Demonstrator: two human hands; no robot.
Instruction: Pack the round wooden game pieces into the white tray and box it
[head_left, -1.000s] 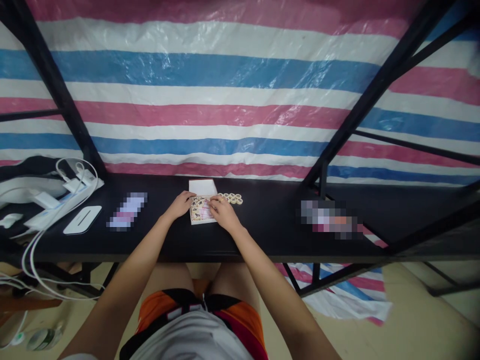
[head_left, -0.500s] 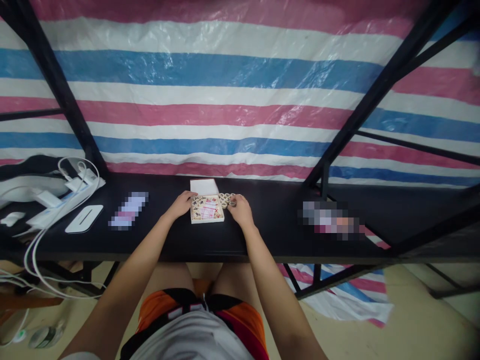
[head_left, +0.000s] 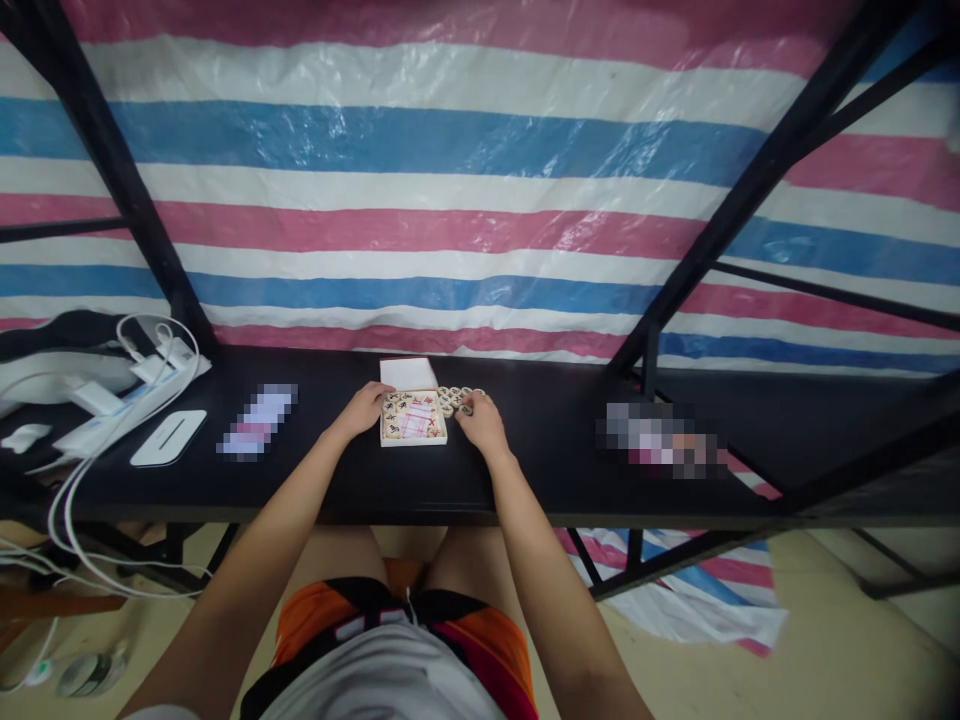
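Note:
A small shallow box (head_left: 413,433) with a red-lined sheet and several round wooden chess pieces in it lies on the black table (head_left: 525,470). My left hand (head_left: 363,407) holds the box's left edge, fingers curled on it. My right hand (head_left: 481,422) rests just right of the box, its fingers pinched on one round piece (head_left: 466,408) from the loose pieces (head_left: 455,394) beside the box. A white lid (head_left: 407,372) lies behind the box.
At the left of the table lie a white power strip with cables (head_left: 112,405) and a flat white device (head_left: 167,437). Blurred patches sit left (head_left: 257,420) and right (head_left: 660,440) of the box. Black frame bars (head_left: 750,180) slant overhead; a striped tarp (head_left: 450,180) hangs behind.
My right hand left the box's inside and moved right to the loose pieces beside it, closing on one. My left hand stayed on the box's edge.

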